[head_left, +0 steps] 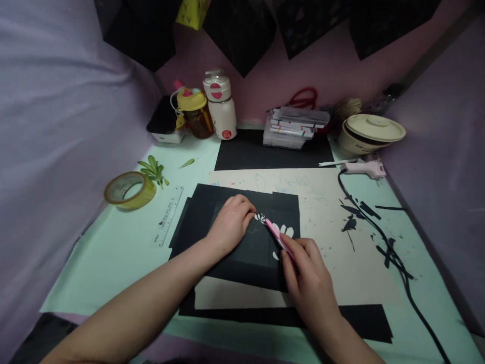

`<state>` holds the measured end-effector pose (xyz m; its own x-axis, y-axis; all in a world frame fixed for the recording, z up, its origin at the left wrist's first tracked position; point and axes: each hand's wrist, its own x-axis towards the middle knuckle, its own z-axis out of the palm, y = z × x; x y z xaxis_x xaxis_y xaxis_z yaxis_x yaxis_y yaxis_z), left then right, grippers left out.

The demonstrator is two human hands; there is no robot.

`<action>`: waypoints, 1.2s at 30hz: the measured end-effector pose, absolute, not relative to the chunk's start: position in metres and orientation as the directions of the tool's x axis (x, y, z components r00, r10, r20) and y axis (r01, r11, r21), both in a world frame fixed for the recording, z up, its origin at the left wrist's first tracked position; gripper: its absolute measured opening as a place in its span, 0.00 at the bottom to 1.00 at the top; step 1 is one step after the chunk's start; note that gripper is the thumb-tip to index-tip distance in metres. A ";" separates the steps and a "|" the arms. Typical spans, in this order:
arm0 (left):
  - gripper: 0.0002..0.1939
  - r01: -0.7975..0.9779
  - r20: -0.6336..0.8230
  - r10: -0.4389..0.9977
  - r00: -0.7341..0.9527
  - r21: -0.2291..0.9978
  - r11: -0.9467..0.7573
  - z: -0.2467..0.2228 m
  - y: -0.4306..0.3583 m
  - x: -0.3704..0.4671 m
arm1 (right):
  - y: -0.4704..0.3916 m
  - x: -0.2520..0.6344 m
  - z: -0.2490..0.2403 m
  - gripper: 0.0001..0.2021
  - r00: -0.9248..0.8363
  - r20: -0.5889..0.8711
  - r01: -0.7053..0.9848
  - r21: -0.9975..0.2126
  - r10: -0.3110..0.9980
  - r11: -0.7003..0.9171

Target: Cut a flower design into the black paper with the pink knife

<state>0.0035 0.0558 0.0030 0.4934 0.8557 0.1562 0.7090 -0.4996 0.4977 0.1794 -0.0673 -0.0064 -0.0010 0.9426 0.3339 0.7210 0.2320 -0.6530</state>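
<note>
A black sheet of paper [227, 263] lies before me with white petal-shaped openings [286, 231] in its right half. My right hand [308, 278] holds a slim pink craft knife [273, 230] like a pen, its tip at a small cluster of petal shapes [258, 217]. Just left of that tip, my left hand [233, 222] rests on the paper, fingers bent and pressed together, fingertips holding the sheet down. Beneath the paper is a larger pale, marked board [322, 217], with more black paper [364, 316] along its near edge.
Left are a tape roll [131, 189], a clear ruler [170, 215] and green leaves [153, 169]. A white bottle [222, 108], yellow-lidded cup [197, 114], marker case [295, 126] and lidded bowl [371, 134] stand behind. Right lie a glue gun [364, 168], its black cord [409, 293] and black scraps [369, 210].
</note>
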 end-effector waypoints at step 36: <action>0.11 0.788 0.121 0.855 0.503 0.340 -0.512 -0.001 0.051 0.013 | -0.067 0.180 -0.005 0.17 0.015 0.296 0.826 -0.543 0.955 0.155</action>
